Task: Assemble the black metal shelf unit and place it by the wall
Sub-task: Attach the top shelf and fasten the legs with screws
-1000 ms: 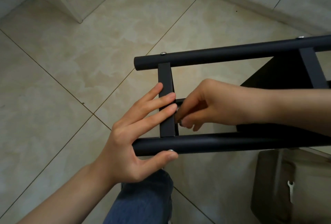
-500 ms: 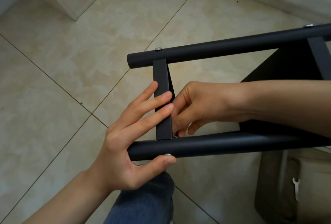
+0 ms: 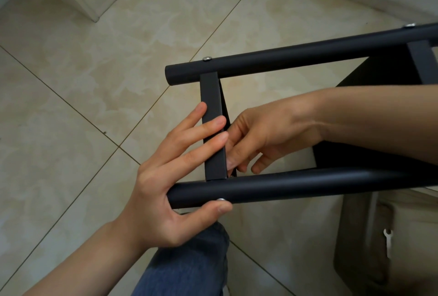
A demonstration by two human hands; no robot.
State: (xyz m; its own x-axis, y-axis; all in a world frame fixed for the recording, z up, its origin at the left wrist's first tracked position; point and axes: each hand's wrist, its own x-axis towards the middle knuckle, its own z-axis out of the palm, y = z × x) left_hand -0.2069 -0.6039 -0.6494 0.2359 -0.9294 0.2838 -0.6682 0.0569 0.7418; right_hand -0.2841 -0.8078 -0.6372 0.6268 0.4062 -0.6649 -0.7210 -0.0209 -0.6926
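Compared with one second ago, our right grip (image 3: 267, 134) is lower along the crossbar (image 3: 211, 92): its fingers are now at the bottom end, where the crossbar meets the lower tube (image 3: 308, 184). These fingers are curled behind the crossbar, and we cannot tell if they pinch something there. Our left grip (image 3: 166, 177) is released. Its straight fingers lie across the front of the crossbar, and the thumb presses the underside of the lower tube, just beside a silver screw head (image 3: 221, 199). The black shelf frame (image 3: 308, 51) lies on its side above the tiled floor (image 3: 71, 106) and over our knee in blue jeans (image 3: 189, 260). Its two tubes run from the middle to the right edge of the view. At the lower right we see a small white wrench (image 3: 388, 241).
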